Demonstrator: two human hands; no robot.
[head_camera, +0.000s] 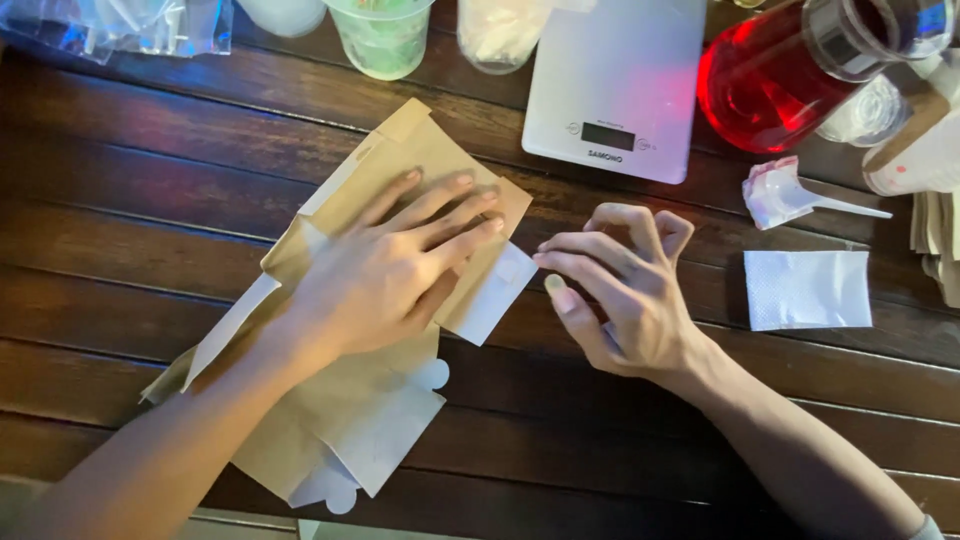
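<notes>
The left hand (385, 275) lies with fingers flat and slightly spread on a brown kraft paper bag (410, 190), pinning it to the dark wooden slat table (120, 200) (likely so it cannot slide). The right hand (625, 295), fingers curled and empty, hovers beside the bag's white sticker flap (495, 295).
</notes>
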